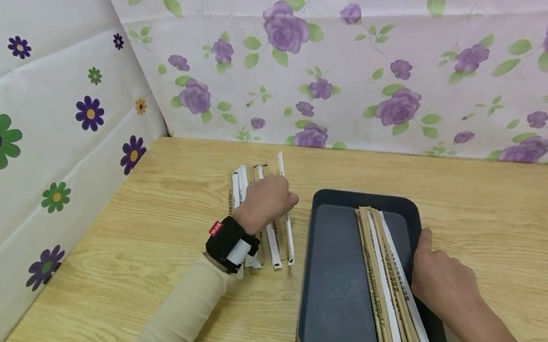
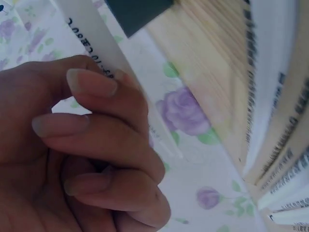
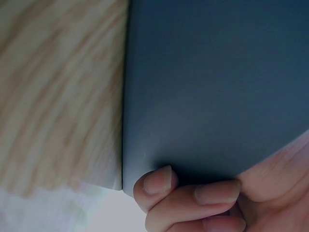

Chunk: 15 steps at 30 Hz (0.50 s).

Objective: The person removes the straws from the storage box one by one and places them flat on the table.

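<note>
My left hand [image 1: 265, 201] pinches a slim white paper-wrapped straw [image 1: 289, 237], tilted beside a loose group of white and brown wrapped straws [image 1: 239, 187] on the table. In the left wrist view, that straw [image 2: 89, 29] with dark print passes behind the curled fingers; the thumb's contact is hidden. My right hand [image 1: 447, 277] grips the right side of a dark grey tray [image 1: 333, 294], thumb at the rim. The right wrist view shows curled fingers [image 3: 159, 181] against the tray's outer wall. White and brown wrapped straws [image 1: 395, 294] lie lengthwise along the tray's right half.
The light wood table [image 1: 136, 268] meets a flowered wall covering [image 1: 275, 79] at the back. Another flowered sheet [image 1: 17, 189] borders the table's left side. The tray stands right of the loose straws.
</note>
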Motion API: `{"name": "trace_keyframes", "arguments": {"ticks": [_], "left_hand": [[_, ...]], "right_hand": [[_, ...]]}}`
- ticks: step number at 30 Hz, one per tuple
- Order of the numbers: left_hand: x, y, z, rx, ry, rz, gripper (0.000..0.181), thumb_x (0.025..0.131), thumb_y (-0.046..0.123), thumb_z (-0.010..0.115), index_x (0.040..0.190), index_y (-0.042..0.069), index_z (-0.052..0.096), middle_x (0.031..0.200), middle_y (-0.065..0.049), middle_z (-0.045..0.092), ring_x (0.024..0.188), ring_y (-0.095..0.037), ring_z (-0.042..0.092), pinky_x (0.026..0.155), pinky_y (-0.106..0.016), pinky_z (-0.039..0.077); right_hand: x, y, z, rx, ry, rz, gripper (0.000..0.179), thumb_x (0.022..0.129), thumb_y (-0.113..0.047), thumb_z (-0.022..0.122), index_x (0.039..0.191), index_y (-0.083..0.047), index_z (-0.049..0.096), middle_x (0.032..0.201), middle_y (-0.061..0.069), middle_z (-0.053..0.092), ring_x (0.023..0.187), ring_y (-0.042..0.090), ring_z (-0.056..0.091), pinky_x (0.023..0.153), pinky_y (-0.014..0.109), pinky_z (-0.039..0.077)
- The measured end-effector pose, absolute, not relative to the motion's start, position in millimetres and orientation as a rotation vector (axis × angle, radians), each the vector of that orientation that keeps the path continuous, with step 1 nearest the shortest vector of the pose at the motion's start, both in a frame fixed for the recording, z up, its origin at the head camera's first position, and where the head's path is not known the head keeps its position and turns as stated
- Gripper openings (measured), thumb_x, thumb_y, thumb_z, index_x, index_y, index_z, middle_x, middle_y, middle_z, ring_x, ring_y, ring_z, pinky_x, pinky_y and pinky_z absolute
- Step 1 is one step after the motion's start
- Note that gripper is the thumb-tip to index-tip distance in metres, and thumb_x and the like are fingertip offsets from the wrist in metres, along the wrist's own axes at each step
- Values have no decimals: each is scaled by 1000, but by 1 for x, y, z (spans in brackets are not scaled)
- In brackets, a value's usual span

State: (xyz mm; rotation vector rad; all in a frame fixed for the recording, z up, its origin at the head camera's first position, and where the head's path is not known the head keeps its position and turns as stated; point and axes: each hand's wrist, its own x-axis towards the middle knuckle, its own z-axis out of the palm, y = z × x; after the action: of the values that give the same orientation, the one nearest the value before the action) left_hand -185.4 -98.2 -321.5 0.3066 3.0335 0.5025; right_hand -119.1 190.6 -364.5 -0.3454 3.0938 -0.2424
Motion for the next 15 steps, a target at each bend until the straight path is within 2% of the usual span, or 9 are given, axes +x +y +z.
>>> {"name": "trace_keyframes", "arguments": {"ticks": [9,15], "left_hand": [[-195,-111,-331,117,2956,331,44,88,15,50,49,16,30,47,1,24,41,-13,25,39,-26,17],[-193,-113,-331,55,2929,234,41,84,11,55,48,13,37,49,-4,41,43,-15,38,37,-27,30]], "right_hand": [[-118,191,-367,-360,3107,-231,65,78,2,54,129,26,23,47,10,46,36,20,42,31,33,33],[-119,192,-366,-351,3102,-238,64,78,2,53,130,25,23,47,9,45,36,19,41,31,32,32]]}}
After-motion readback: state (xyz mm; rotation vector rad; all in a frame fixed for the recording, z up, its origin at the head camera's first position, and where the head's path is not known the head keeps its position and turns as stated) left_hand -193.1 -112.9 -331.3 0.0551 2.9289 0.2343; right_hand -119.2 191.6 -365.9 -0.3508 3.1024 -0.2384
